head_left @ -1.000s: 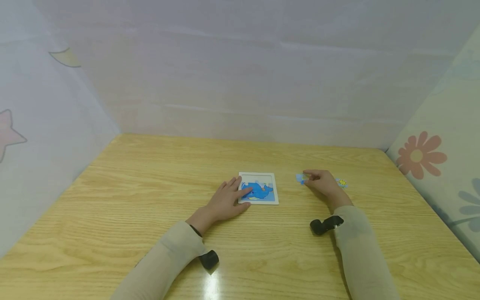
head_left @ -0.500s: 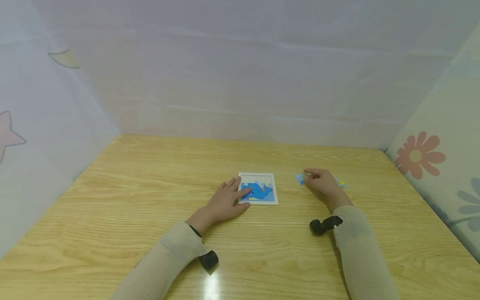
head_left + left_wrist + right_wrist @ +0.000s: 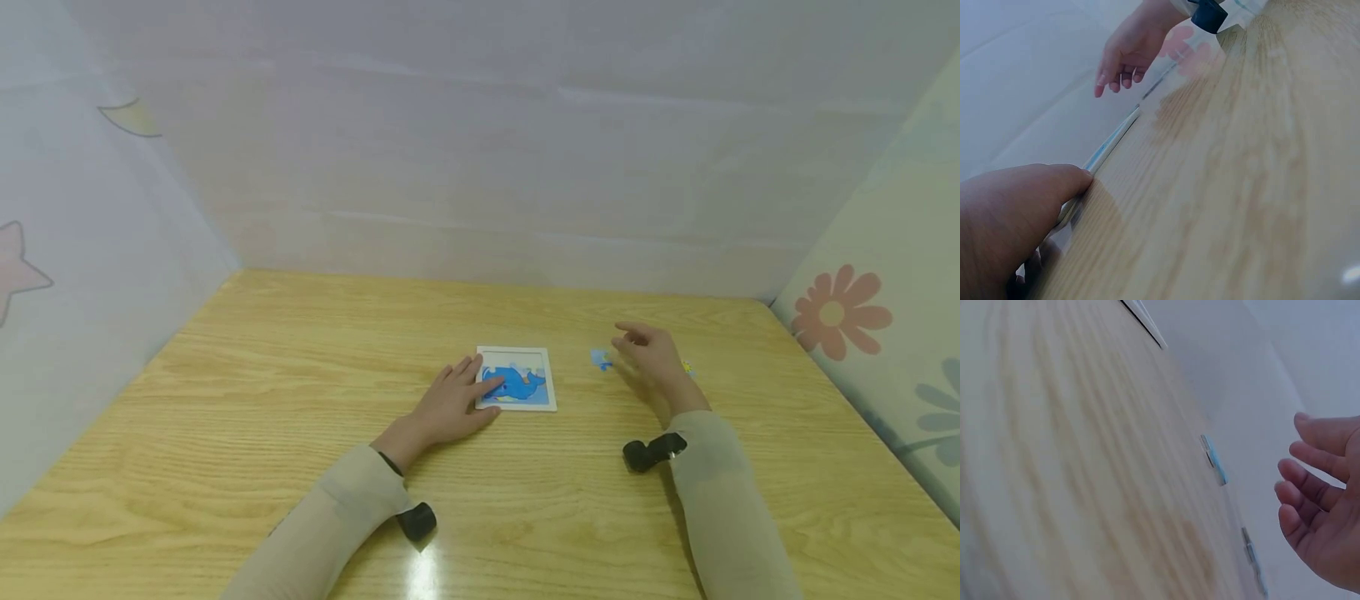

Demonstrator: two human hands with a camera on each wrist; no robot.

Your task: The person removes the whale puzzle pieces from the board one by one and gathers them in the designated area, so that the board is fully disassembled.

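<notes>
Your wooden table point(image 3: 300, 400) sits walled by pale curtains point(image 3: 480, 150), with wide bare wood toward you. Your left hand point(image 3: 450, 404) lies flat on the puzzle board point(image 3: 534, 357); your right hand point(image 3: 652, 354) hovers relaxed, fingers apart, just beside the blue piece point(image 3: 600, 359).

Puzzle board point(image 3: 516, 378): under my left hand's point(image 3: 450, 405) fingertips.
Loose piece point(image 3: 600, 359): on the table point(image 3: 300, 400), just left of my raised right hand point(image 3: 654, 357).
Second piece point(image 3: 687, 367): right of it.

The left hand point(image 3: 450, 404) hides the whale puzzle's point(image 3: 517, 379) left edge.
</notes>
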